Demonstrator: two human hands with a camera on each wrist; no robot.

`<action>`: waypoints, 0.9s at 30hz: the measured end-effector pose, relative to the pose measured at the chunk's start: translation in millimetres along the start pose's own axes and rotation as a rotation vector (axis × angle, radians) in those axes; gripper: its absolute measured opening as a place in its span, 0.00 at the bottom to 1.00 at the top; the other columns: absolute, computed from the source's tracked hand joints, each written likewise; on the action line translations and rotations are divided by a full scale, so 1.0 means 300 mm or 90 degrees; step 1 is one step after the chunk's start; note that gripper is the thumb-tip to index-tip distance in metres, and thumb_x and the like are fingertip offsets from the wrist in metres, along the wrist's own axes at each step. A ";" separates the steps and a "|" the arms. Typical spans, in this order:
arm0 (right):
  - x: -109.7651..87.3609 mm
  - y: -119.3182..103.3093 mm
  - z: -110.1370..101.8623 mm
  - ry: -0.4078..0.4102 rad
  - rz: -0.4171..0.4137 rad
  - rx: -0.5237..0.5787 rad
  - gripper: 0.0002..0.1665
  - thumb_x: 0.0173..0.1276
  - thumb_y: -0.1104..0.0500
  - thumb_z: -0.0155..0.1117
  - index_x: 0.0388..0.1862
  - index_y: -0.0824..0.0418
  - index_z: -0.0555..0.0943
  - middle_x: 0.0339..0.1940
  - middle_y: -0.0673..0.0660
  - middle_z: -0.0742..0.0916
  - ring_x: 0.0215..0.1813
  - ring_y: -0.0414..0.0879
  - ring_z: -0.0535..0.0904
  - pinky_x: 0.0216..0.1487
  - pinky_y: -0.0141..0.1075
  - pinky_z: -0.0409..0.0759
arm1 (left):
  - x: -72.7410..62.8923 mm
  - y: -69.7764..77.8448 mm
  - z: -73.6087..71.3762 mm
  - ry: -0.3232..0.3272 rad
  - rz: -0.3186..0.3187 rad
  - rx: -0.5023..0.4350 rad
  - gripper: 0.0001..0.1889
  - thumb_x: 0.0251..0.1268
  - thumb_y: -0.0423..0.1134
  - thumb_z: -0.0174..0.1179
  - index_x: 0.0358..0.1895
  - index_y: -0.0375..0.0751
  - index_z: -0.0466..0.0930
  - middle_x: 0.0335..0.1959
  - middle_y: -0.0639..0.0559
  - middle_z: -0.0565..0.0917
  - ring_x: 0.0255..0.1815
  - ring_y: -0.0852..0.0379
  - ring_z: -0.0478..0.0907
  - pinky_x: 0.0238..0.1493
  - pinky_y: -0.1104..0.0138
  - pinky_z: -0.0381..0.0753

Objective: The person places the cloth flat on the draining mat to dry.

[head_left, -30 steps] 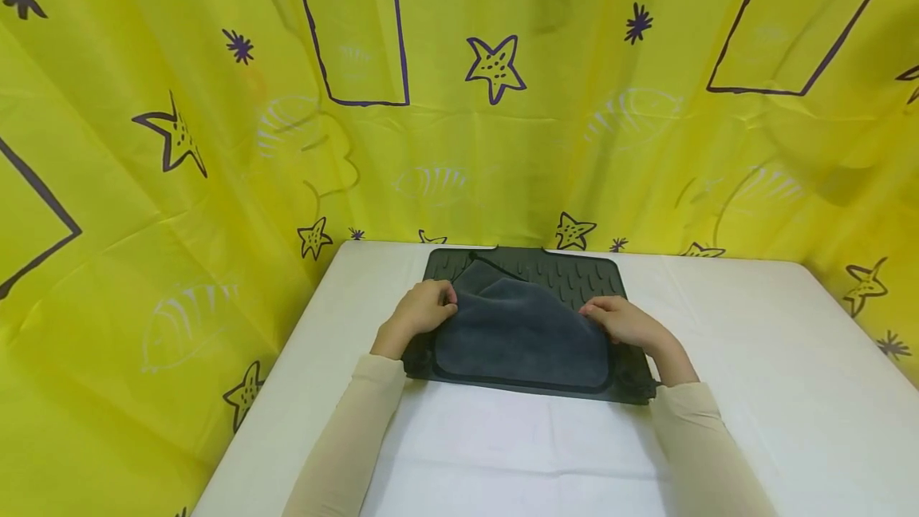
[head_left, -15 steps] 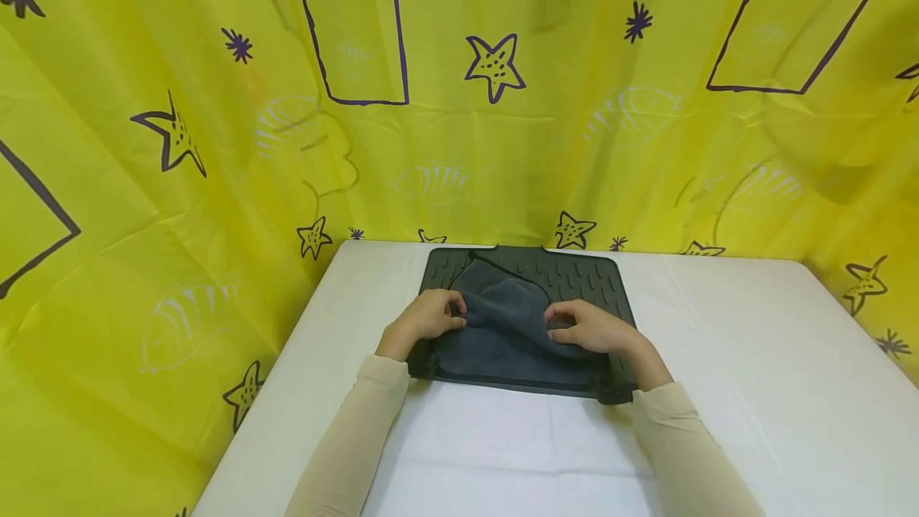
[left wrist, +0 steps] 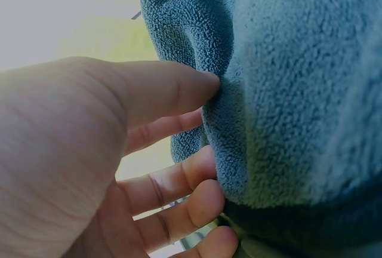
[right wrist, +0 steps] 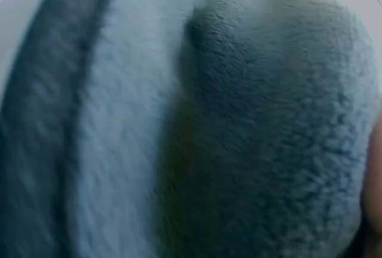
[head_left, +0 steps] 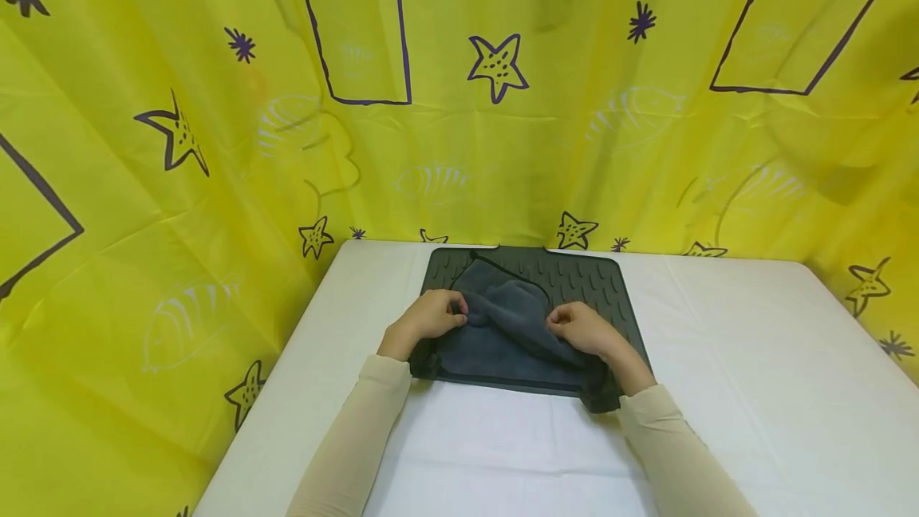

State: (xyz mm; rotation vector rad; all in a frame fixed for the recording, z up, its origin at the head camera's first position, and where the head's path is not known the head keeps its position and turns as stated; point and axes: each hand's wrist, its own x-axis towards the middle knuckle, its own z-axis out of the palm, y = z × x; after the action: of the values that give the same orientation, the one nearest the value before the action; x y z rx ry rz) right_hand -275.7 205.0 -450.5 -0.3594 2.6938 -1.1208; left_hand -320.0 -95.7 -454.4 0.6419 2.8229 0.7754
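Yellow patterned curtain [head_left: 546, 158] closes off the far side at twelve o'clock and the side at nine, and a white-covered counter [head_left: 747, 341] spreads out before it. From where I stand, a dark ribbed mat [head_left: 592, 278] lies flat on that counter, and on it sits a plush blue-grey cloth [head_left: 513, 297], its dark-edged corner pointing to eleven o'clock, its near edge along six. Left hand [head_left: 428, 314] is at nine o'clock on the cloth, its grip narrow, pinching a fold between thumb and forefinger while the other fingers hang looser below. Right hand [head_left: 585, 331] is over at three, its grip drawn in to a pinch on the fabric as well; its own wrist view is nearly filled with blurred plush, so the exact placing of the fingers there I cannot tell.

What has just changed is mostly at three o'clock: the right hand has come inward from the cloth's side, its fingertips have drawn together, and a thick ridge now slants from ten towards four. For the handling of the cloth, I'd judge this means it is held at both sides but bunched in the middle, neither flat nor neatly folded
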 end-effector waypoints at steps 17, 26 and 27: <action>-0.029 -0.045 -0.075 0.068 -0.022 0.066 0.07 0.72 0.62 0.65 0.45 0.64 0.80 0.38 0.58 0.85 0.41 0.49 0.78 0.43 0.39 0.75 | -0.003 0.001 0.002 0.000 -0.002 -0.001 0.03 0.68 0.39 0.66 0.42 0.47 0.85 0.21 0.55 0.78 0.24 0.59 0.72 0.29 0.68 0.69; -0.082 -0.072 -0.159 0.039 -0.165 0.060 0.08 0.67 0.67 0.69 0.37 0.60 0.77 0.35 0.56 0.80 0.38 0.49 0.76 0.39 0.36 0.75 | -0.003 0.001 0.000 0.000 -0.003 -0.006 0.04 0.68 0.39 0.66 0.42 0.46 0.85 0.20 0.55 0.77 0.24 0.60 0.72 0.28 0.69 0.69; -0.086 -0.073 -0.162 0.008 -0.170 0.063 0.07 0.67 0.66 0.69 0.37 0.60 0.78 0.34 0.55 0.80 0.37 0.48 0.77 0.39 0.35 0.76 | -0.004 0.001 0.000 0.001 -0.002 -0.007 0.04 0.68 0.39 0.66 0.41 0.46 0.85 0.20 0.55 0.78 0.24 0.60 0.72 0.28 0.69 0.69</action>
State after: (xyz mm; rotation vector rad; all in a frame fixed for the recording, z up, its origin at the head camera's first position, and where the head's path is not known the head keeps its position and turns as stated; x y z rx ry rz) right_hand -261.5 230.3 -398.8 -0.7128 2.6446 -1.3250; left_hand -318.8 -96.1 -454.1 0.6344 2.8182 0.7904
